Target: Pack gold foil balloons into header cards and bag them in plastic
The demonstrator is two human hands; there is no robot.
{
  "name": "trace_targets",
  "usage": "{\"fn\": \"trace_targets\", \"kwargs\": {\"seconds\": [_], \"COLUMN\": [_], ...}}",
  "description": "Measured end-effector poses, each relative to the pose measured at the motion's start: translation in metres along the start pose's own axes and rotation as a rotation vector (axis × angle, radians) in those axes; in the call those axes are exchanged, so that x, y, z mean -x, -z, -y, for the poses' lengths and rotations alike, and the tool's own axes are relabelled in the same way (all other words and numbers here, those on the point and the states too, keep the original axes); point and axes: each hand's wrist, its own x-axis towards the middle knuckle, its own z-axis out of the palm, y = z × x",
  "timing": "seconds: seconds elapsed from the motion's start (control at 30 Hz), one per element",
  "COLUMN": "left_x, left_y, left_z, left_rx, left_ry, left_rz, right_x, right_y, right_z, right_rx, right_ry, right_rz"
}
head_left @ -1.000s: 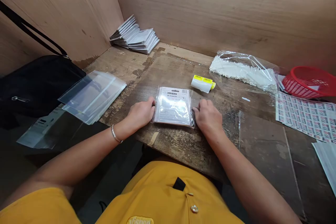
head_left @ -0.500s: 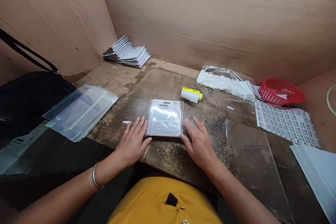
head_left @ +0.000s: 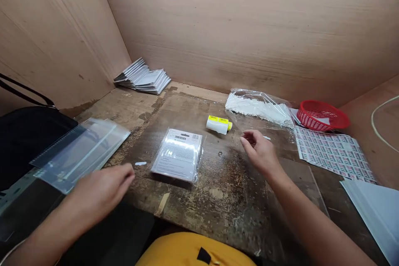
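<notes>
A flat white printed package in clear plastic (head_left: 177, 156) lies tilted on the worn wooden table, its hang hole at the far edge. Neither hand touches it. My left hand (head_left: 104, 187) is in the air to its left, over the near side of the clear plastic sleeves (head_left: 90, 147); motion smears its fingers. Out to the right, my right hand (head_left: 260, 151) hovers with bent fingers and thumb apart, nothing visible between them. Close beyond its knuckles lies a small white tab (head_left: 267, 137). A similar white strip (head_left: 140, 163) rests left of the package.
A white roll with yellow labels (head_left: 218, 125) lies mid-table. Behind are a bag of white pieces (head_left: 258, 108), a red basket (head_left: 324, 114) and printed sticker sheets (head_left: 335, 153). Stacked white packages (head_left: 143, 77) fill the back-left corner. A black bag (head_left: 34, 141) sits left, white sheets (head_left: 377, 212) right.
Both hands have let go of the package and moved apart, left hand to the left, right hand up and rightward. The package now sits turned at an angle. The view has shifted slightly.
</notes>
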Motion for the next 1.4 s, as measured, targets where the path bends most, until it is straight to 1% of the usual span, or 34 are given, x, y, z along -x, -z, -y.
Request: {"fn": "trace_targets", "kwargs": {"seconds": [0.03,0.07,0.1,0.13,0.2,0.23,0.3,0.33,0.4,0.43,0.47,0.5,0.53,0.57,0.6,0.67,0.73,0.77,0.8,0.83,0.93,0.97,1.0,1.07,1.13,1.17,1.2,1.23,1.27,1.3,1.33,1.37,1.4], "left_x": [-0.01,-0.023,-0.036,-0.049,-0.066,-0.07,-0.066,-0.062,-0.055,-0.056,-0.062,-0.072,-0.087,-0.104,-0.122,-0.157,-0.182,-0.19,-0.196,-0.199,-0.203,-0.203,-0.203,-0.204,-0.203,-0.203,-0.202,-0.201,-0.2,-0.199,-0.198,-0.197,-0.195], "left_y": [0.003,0.002,-0.004,-0.014,-0.037,-0.049,-0.064,-0.067,-0.061,-0.055,-0.047,-0.039,-0.032,-0.026,-0.023,-0.022,-0.028,-0.033,-0.038,-0.042,-0.049,-0.049,-0.049,-0.048,-0.05,-0.052,-0.054,-0.057,-0.059,-0.062,-0.063,-0.064,-0.064], "left_z": [0.001,0.0,-0.003,-0.009,-0.024,-0.033,-0.05,-0.058,-0.073,-0.081,-0.089,-0.096,-0.104,-0.111,-0.118,-0.131,-0.141,-0.145,-0.147,-0.149,-0.149,-0.149,-0.148,-0.147,-0.148,-0.148,-0.149,-0.149,-0.15,-0.15,-0.151,-0.151,-0.152], "left_rx": [0.04,0.095,0.156,0.202,0.241,0.247,0.256,0.263,0.316,0.375,0.467,0.595,0.752,0.936,1.116,1.38,1.474,1.477,1.468,1.455,1.428,1.417,1.402,1.393,1.437,1.474,1.512,1.537,1.547,1.547,1.542,1.531,1.517], "left_ry": [0.038,0.037,-0.009,-0.081,-0.221,-0.267,-0.323,-0.338,-0.356,-0.351,-0.333,-0.3,-0.247,-0.17,-0.083,0.065,0.127,0.135,0.14,0.15,0.201,0.202,0.184,0.101,0.017,0.0,0.005,0.023,0.046,0.061,0.06,0.043,0.015], "left_rz": [-0.08,-0.178,-0.255,-0.294,-0.256,-0.227,-0.171,-0.15,-0.13,-0.148,-0.167,-0.181,-0.17,-0.115,-0.019,0.222,0.425,0.49,0.524,0.524,0.426,0.415,0.43,0.522,0.599,0.598,0.568,0.526,0.482,0.446,0.425,0.415,0.404], "right_x": [-0.009,-0.017,-0.024,-0.03,-0.043,-0.048,-0.058,-0.061,-0.065,-0.065,-0.064,-0.062,-0.059,-0.055,-0.052,-0.045,-0.039,-0.037,-0.035,-0.033,-0.031,-0.031,-0.032,-0.033,-0.034,-0.033,-0.031,-0.028,-0.025,-0.022,-0.019,-0.016,-0.016], "right_y": [-0.008,-0.018,-0.028,-0.039,-0.058,-0.066,-0.077,-0.081,-0.084,-0.083,-0.082,-0.079,-0.076,-0.073,-0.07,-0.065,-0.061,-0.06,-0.059,-0.058,-0.054,-0.053,-0.053,-0.052,-0.052,-0.051,-0.05,-0.049,-0.047,-0.045,-0.043,-0.042,-0.043], "right_z": [0.0,0.001,0.002,0.003,0.004,0.003,0.0,-0.002,-0.005,-0.005,-0.005,-0.004,-0.002,0.001,0.003,0.006,0.006,0.005,0.003,0.0,-0.008,-0.01,-0.012,-0.014,-0.014,-0.013,-0.012,-0.01,-0.007,-0.003,0.001,0.006,0.01], "right_rx": [-0.046,-0.098,-0.149,-0.194,-0.266,-0.296,-0.372,-0.422,-0.531,-0.586,-0.638,-0.686,-0.729,-0.767,-0.8,-0.849,-0.889,-0.906,-0.919,-0.928,-0.921,-0.912,-0.904,-0.889,-0.86,-0.821,-0.749,-0.636,-0.486,-0.317,-0.15,-0.009,0.092], "right_ry": [-0.02,-0.057,-0.104,-0.155,-0.244,-0.275,-0.328,-0.359,-0.413,-0.435,-0.453,-0.466,-0.475,-0.481,-0.482,-0.481,-0.479,-0.48,-0.482,-0.482,-0.475,-0.47,-0.463,-0.451,-0.449,-0.454,-0.452,-0.425,-0.359,-0.25,-0.108,0.052,0.205], "right_rz": [0.028,0.038,0.033,0.018,-0.018,-0.032,-0.043,-0.042,-0.019,0.006,0.038,0.074,0.113,0.155,0.198,0.277,0.352,0.387,0.418,0.444,0.467,0.468,0.472,0.49,0.505,0.501,0.471,0.403,0.296,0.168,0.043,-0.057,-0.113]}}
